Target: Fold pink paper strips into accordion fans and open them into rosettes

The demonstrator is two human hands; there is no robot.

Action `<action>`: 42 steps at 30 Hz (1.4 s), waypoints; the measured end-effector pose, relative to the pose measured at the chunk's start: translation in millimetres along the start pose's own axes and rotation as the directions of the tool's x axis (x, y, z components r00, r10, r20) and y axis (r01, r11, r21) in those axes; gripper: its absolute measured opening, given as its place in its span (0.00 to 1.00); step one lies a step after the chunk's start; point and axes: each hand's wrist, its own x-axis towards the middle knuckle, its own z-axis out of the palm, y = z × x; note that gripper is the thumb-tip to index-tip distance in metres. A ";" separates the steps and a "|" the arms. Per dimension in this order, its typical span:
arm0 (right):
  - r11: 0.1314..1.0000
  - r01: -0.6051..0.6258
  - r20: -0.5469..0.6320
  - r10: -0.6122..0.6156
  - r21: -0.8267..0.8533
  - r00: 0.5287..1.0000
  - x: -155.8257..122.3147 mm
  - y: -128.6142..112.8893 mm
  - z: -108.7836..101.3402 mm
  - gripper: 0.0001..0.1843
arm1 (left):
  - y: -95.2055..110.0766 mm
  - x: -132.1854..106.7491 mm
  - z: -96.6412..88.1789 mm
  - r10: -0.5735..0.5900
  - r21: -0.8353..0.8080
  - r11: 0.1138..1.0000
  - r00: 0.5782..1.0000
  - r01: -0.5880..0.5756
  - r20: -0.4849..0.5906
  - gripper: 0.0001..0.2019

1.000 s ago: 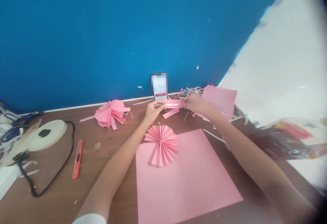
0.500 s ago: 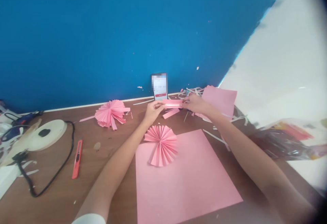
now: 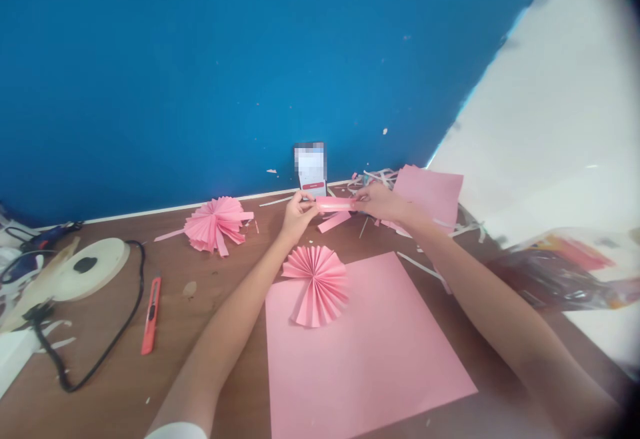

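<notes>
Between my two hands a short pink paper strip [image 3: 335,205] is held level near the back of the table. My left hand [image 3: 299,215] pinches its left end, and my right hand [image 3: 374,201] grips the right end. Just below it lies another pink strip [image 3: 334,222]. Nearer to me, a pleated pink paper fan [image 3: 320,285] with a gap on its left side rests on the upper left corner of a large pink sheet [image 3: 370,359]. To the left stands a second pleated pink rosette [image 3: 215,224] with strips sticking out.
A phone [image 3: 311,172] leans against the blue wall behind my hands. A red box cutter [image 3: 151,315], a roll of white tape [image 3: 107,262] and a black cable [image 3: 113,342] lie left. Right of my hands are pink sheets [image 3: 430,192], paper scraps and a plastic bag [image 3: 555,272].
The strip has turned between my fingers: its surface looks rounded now, and the pale line along it shows less. Both hands stay at its ends.
</notes>
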 end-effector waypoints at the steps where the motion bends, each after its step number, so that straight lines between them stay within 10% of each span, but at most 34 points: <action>1: 1.000 0.007 -0.009 -0.007 -0.002 1.000 -1.2 -1.1 1.1 0.15 | 1.0 -0.2 -0.3 -0.006 -0.036 0.999 1.000 0.006 0.012 0.18; 23: 0.991 0.129 0.099 -0.132 0.040 0.986 -5.9 -5.3 -7.9 0.16 | 4.5 3.3 -5.9 -0.197 -0.019 0.975 0.907 0.220 0.372 0.27; 33: 0.987 0.137 0.069 -0.131 -0.089 0.989 -17.0 -13.4 -4.9 0.14 | 32.7 0.0 -6.3 -0.077 0.202 0.979 0.906 -0.010 0.417 0.25; 42: 0.907 0.408 0.004 -0.410 -0.105 0.912 -19.3 -27.6 22.8 0.12 | 55.3 -2.0 3.8 -0.025 0.606 0.746 0.898 -0.276 0.438 0.16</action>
